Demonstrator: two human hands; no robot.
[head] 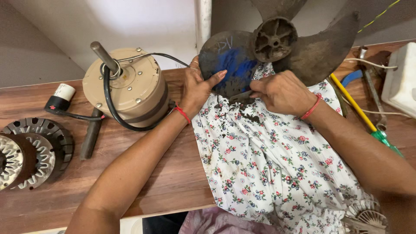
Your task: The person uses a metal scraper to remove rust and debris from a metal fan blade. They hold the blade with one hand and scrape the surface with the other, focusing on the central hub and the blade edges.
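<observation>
Grimy fan blade (234, 65), fingers (215, 78) gripping.

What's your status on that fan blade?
Left hand steadies the fan blade. Right hand scrapes it with a small tool; dirt falling on the floral cloth. Motor alongside, clear.
</observation>
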